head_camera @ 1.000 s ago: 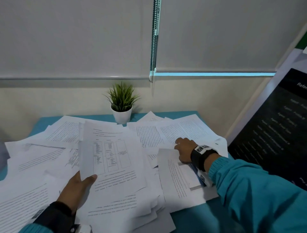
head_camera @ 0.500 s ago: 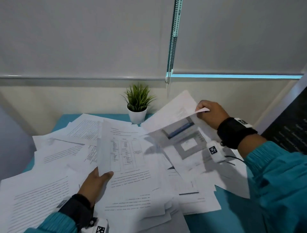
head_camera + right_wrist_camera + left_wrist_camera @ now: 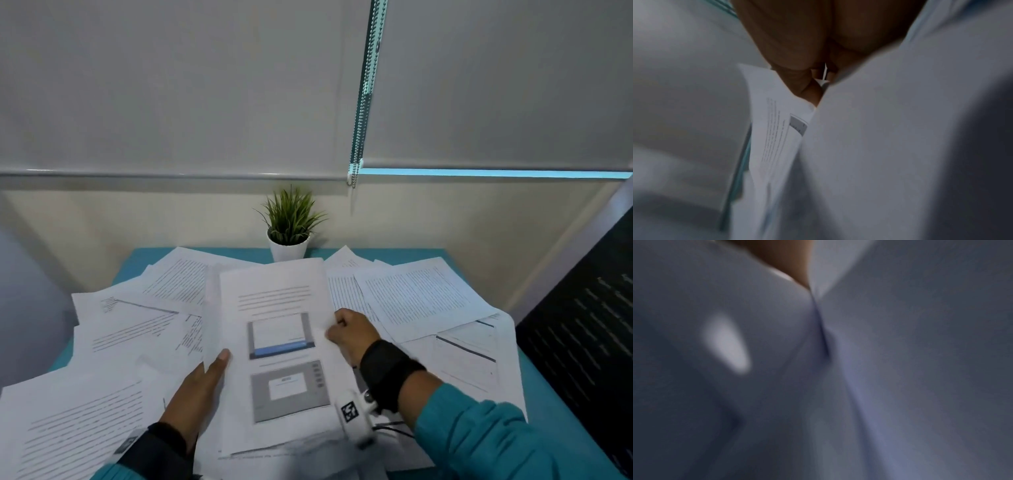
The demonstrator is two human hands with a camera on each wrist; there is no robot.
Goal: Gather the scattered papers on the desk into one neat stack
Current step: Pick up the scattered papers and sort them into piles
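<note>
White printed papers (image 3: pixel 421 298) lie scattered over a teal desk (image 3: pixel 548 404). In the middle, a sheet with two grey screenshots (image 3: pixel 281 342) lies on top of a small stack. My left hand (image 3: pixel 202 383) holds the stack's left edge, thumb on top and fingers hidden beneath. My right hand (image 3: pixel 349 330) pinches the screenshot sheet's right edge. The right wrist view shows curled fingers (image 3: pixel 797 65) pinching paper (image 3: pixel 890 146). Blurred paper (image 3: pixel 900 369) fills the left wrist view.
A small potted plant (image 3: pixel 289 226) stands at the desk's back edge, against the wall. A dark printed board (image 3: pixel 582 325) leans at the right. Roller blinds with a bead chain (image 3: pixel 363 92) hang above. More sheets (image 3: pixel 82 421) cover the desk's left side.
My right hand lifted a sheet from the right side, carried it left, and has laid it on the stack held by my left hand.
</note>
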